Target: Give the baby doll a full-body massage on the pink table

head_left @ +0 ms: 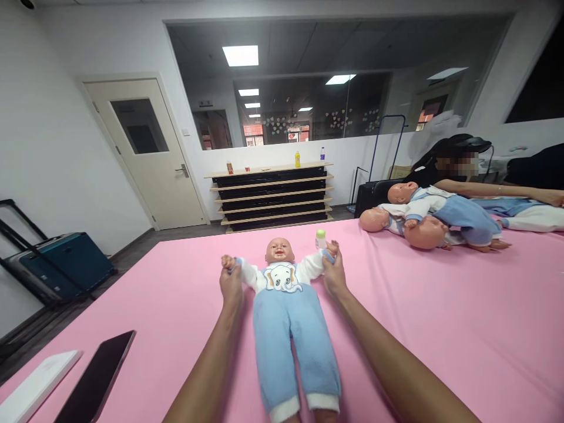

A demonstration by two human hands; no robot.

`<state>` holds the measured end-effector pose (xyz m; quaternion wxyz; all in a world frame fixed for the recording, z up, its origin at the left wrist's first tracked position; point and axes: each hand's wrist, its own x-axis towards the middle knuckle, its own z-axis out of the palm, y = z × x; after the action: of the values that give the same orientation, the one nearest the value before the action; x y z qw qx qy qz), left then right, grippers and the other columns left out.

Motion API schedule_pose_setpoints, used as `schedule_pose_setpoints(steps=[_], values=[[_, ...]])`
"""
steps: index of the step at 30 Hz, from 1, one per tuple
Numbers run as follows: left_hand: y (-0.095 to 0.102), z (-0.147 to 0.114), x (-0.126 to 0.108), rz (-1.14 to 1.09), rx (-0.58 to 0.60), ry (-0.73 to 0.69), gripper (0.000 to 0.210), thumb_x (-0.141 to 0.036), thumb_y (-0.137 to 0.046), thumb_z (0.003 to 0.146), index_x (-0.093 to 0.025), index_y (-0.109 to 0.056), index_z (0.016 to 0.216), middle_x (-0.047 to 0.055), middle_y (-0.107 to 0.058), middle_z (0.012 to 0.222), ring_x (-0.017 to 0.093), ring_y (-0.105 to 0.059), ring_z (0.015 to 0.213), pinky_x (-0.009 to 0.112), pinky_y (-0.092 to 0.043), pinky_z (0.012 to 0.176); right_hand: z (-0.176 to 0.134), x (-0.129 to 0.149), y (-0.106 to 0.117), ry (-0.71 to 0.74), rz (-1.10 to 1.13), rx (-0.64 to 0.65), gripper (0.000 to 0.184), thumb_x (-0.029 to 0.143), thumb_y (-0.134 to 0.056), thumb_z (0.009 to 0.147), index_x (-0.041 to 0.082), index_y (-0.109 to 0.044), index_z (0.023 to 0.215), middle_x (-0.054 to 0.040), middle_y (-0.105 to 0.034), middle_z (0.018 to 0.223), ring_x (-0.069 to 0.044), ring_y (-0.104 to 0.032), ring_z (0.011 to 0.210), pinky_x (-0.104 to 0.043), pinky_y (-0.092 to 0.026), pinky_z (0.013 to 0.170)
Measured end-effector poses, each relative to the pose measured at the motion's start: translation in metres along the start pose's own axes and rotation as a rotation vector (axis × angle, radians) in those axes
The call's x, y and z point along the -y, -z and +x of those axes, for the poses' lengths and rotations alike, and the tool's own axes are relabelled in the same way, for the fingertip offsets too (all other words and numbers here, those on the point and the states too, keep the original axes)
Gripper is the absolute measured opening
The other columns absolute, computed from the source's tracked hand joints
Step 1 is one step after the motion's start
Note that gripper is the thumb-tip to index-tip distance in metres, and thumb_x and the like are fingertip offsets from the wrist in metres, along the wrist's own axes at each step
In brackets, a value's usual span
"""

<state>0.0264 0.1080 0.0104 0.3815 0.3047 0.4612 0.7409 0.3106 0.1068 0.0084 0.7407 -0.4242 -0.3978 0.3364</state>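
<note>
A baby doll (288,317) lies on its back on the pink-covered table (176,305), its head away from me. It wears blue trousers and a white top with an elephant on the chest. Both its arms are spread out to the sides. My left hand (231,284) is closed around the doll's wrist on the left of the picture. Around the other wrist, my right hand (335,275) is closed in the same way. Just behind that wrist stands a small white bottle with a green cap (321,238).
Several similar dolls (427,217) lie heaped at the far right, near a person in a black cap (460,147) whose arm reaches across. A dark phone (99,376) and a white flat box (37,385) lie at the near left. A shelf (271,197) with bottles stands beyond the table.
</note>
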Motion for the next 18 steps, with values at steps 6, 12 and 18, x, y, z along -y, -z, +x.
schedule_pose_setpoints(steps=[6, 12, 18], values=[[-0.044, -0.036, 0.001, 0.161, 0.450, -0.038, 0.050, -0.054, -0.042, 0.094, -0.019, -0.061, 0.125, 0.009, -0.053, 0.141, 0.024, -0.035, 0.141, 0.039, -0.021, 0.119, -0.047, 0.015, -0.034, 0.250, -0.594, 0.606, 0.045, 0.031, -0.051, 0.090, 0.036, -0.052, 0.135, -0.0037, -0.040, 0.149, -0.028, -0.027, 0.143, -0.059, -0.017, 0.114], [-0.042, -0.046, 0.014, 0.548, 0.791, -0.118, 0.053, -0.051, -0.033, 0.097, -0.022, -0.051, 0.138, 0.004, -0.036, 0.154, 0.019, -0.018, 0.148, 0.037, 0.000, 0.122, -0.075, 0.009, -0.040, 0.325, -0.996, 0.793, 0.047, 0.028, -0.054, 0.089, 0.044, -0.051, 0.133, -0.0015, -0.026, 0.156, -0.034, -0.006, 0.148, -0.070, -0.004, 0.109], [-0.034, -0.029, 0.003, 0.560, 0.578, -0.264, 0.047, -0.037, -0.050, 0.090, -0.018, -0.053, 0.132, 0.010, -0.051, 0.141, 0.023, -0.044, 0.133, 0.040, -0.028, 0.114, -0.061, 0.018, -0.033, 0.349, -0.836, 0.670, 0.052, 0.019, -0.057, 0.082, 0.036, -0.054, 0.132, -0.0041, -0.037, 0.151, -0.029, -0.024, 0.143, -0.057, -0.018, 0.114]])
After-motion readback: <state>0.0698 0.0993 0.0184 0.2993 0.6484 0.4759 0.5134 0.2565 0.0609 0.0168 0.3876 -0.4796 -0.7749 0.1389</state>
